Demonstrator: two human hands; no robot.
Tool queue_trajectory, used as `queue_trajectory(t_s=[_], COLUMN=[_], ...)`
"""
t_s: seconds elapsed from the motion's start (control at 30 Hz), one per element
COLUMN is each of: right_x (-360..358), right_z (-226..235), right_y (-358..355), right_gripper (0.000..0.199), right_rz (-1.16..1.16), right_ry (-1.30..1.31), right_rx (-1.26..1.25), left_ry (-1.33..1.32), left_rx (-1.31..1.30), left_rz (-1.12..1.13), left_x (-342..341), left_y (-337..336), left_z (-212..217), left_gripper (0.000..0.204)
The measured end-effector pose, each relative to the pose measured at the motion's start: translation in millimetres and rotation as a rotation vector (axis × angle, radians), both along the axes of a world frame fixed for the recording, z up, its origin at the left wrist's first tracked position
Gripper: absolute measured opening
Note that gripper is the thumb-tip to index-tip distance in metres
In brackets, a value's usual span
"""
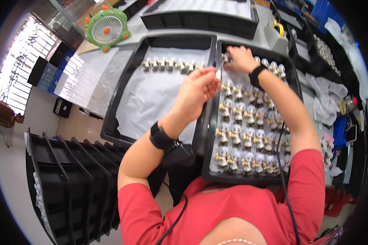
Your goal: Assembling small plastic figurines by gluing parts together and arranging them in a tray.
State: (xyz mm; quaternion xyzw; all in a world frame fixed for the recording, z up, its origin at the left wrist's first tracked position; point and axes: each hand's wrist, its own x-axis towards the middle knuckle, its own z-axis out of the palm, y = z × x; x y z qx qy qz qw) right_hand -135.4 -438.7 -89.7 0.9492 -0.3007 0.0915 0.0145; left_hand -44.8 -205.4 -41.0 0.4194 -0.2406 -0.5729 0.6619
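No labels, signs or screens to make out here; packaging only: blue crates (pixel 49 73) stacked far left by bright window, boxy, dark blue; more blue bins (pixel 324 10) top right corner beyond worktop (pixel 270 36); blue box (pixel 340 130) at right edge, contents unclear; any print too small and blurred to tell

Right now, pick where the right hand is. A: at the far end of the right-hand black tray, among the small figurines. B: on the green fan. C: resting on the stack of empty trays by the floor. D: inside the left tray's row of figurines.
A: the right hand reaches to the far end of the right tray, touching the figurines there.
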Motion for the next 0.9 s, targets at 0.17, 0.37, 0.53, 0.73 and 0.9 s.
queue_trajectory(t_s=[0.17,0.37,0.53,0.73,0.9], right_x=[4.1,-39.2,-70.7,-80.8,-80.8], right_z=[8.0,42.6,65.5,51.7,51.5], right_y=[-2.0,45.0,110.3,106.4,102.5], right_gripper=[0.054,0.058,0.065,0.065,0.068], right_rz=[0.02,0.265,0.437,0.488,0.504], right_ry=[-0.116,-0.497,-0.558,-0.664,-0.623], right_rx=[-0.012,0.632,0.775,0.722,0.702], left_ry=[-0.021,0.063,0.141,0.095,0.071], left_rx=[0.021,0.07,0.002,-0.11,-0.084], left_rz=[0.044,0.034,0.024,-0.058,-0.027], left_x=[0.4,-14.2,-22.8,-29.1,-23.9], left_y=[-2.1,2.3,0.8,-8.9,-11.3], left_z=[0.3,-5.7,-0.6,0.1,-10.3], left_gripper=[0.023,0.028,0.035,0.034,0.036])
